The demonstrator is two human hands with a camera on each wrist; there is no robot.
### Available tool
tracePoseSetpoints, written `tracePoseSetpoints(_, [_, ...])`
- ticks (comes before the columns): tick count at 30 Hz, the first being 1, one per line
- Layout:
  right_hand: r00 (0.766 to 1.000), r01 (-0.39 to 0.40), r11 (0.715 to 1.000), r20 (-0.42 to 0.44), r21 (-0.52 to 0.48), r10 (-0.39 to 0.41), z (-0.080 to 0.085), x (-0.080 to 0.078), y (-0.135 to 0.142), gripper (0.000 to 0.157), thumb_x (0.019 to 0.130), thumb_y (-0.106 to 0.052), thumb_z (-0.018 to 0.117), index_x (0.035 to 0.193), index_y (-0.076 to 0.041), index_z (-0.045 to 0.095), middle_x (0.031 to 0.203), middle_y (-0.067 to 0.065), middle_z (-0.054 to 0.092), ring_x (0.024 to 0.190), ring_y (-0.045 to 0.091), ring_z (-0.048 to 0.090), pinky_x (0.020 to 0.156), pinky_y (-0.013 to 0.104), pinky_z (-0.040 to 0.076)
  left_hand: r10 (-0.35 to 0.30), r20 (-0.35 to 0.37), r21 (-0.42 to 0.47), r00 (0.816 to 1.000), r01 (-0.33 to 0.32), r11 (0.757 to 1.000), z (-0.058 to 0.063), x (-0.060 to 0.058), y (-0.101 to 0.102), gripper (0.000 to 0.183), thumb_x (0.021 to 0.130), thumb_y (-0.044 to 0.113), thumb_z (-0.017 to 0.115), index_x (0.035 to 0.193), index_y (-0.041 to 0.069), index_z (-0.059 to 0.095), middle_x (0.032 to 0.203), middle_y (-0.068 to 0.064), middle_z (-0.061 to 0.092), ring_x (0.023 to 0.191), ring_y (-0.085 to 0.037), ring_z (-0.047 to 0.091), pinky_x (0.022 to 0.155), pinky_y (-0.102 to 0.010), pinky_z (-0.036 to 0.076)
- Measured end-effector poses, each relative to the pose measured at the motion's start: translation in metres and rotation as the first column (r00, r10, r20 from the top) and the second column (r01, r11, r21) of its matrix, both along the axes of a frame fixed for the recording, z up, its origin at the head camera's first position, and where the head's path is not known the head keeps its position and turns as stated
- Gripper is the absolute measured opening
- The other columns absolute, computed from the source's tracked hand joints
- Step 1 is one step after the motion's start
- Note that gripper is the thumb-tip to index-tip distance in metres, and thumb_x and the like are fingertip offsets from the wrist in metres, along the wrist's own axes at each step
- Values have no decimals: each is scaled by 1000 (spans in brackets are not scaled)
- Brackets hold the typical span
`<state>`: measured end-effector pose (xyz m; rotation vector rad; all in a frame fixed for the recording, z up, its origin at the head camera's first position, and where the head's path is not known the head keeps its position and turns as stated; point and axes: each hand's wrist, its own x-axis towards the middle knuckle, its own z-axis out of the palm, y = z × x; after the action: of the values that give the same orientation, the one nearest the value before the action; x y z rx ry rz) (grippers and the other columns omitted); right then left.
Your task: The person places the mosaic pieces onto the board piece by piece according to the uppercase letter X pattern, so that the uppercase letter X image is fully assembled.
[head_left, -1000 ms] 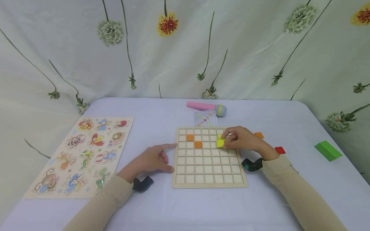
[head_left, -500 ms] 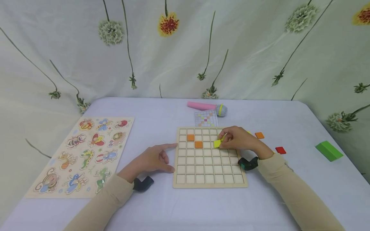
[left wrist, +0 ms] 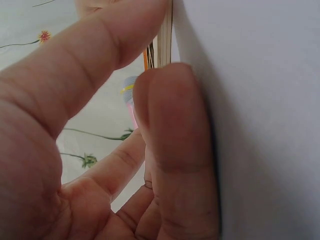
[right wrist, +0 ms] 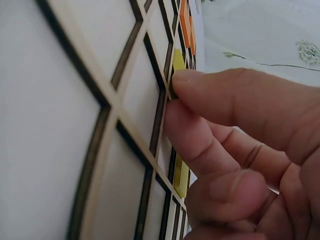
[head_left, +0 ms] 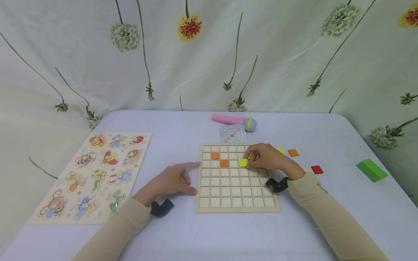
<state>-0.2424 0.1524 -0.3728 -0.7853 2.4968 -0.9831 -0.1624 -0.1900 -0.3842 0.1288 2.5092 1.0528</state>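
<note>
While the head view takes in a flower-printed cloth behind a white-covered counter, each wrist view comes in close. At the counter's left lies a picture board of cartoon creatures; at its centre, a wooden grid board. The left hand holds nothing, its thumb and forefinger spread and touching the grid board's left edge, which the left wrist view shows side-on. Over the grid board's right half, the right hand has its thumb and forefinger nearly together. A green block sits far right; beyond the board lie a pink-handled microphone and a printed card. Smallest are the tiles: the right fingers pinch a yellow tile at the grid, clearest in the right wrist view, though whether it is fully seated I cannot tell. A second yellow tile is partly hidden by those fingers; two orange tiles lie in squares further left. Since a second ago, the pinched tile has moved left; the left hand has stayed put.
</note>
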Motion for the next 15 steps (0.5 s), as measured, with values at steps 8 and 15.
tracePoseSetpoints(8, [1000, -15, 1000, -24, 0, 15, 4, 3, -2, 19, 92, -5, 80, 109, 0, 73, 83, -1, 72, 72, 12, 59, 72, 32, 48, -10, -8, 1, 1000, 10, 1000, 1, 0, -1, 93, 78, 14, 98, 160, 14, 54, 92, -7, 63, 78, -21, 56, 70, -33, 47])
tracePoseSetpoints(15, [1000, -7, 1000, -29, 16, 8, 2, 4, -2, 19, 93, -5, 80, 110, 0, 73, 84, -1, 71, 74, 13, 58, 73, 33, 48, -17, -14, 8, 1000, 17, 1000, -1, -1, -2, 93, 78, 14, 98, 160, 13, 54, 92, -7, 63, 77, -20, 56, 70, -33, 47])
